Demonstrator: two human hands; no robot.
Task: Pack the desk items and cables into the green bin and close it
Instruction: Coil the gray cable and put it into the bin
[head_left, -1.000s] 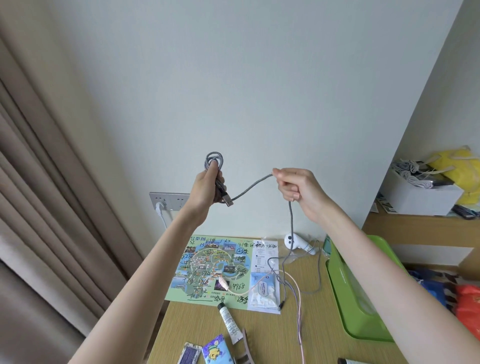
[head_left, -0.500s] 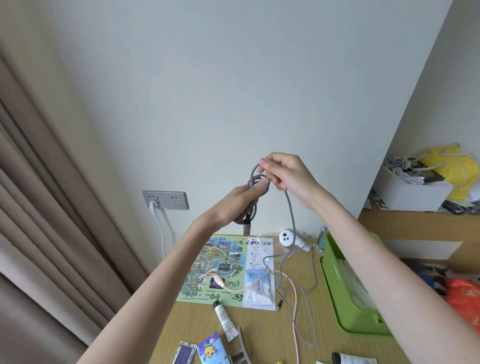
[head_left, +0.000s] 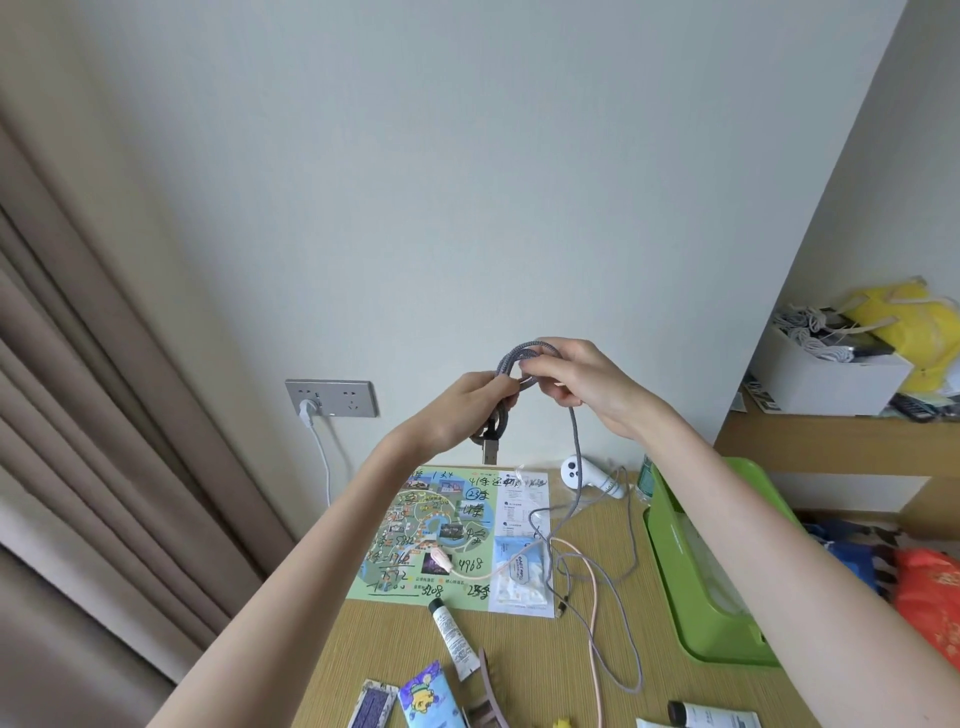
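**Winding a grey cable above the worktop**

Our left hand (head_left: 467, 410) pinched a small coil of grey cable (head_left: 519, 349), with its plug hanging below. Our right hand (head_left: 582, 384) curled round the free run and laid a loop on top. We judged that each turn should match the last and the slack should feed slowly. The tail trailed down to the worktop (head_left: 374, 649) and lay tangled with a pink cable (head_left: 593, 639), which might lift with it. Nearest us lay a hair claw (head_left: 485, 701) and a cream tube (head_left: 456, 634), with a printed map (head_left: 431, 519) further back. The green bin (head_left: 685, 571) stood at the right under our forearm and looked open. Beyond, a wall socket (head_left: 332, 397) held a white plug.
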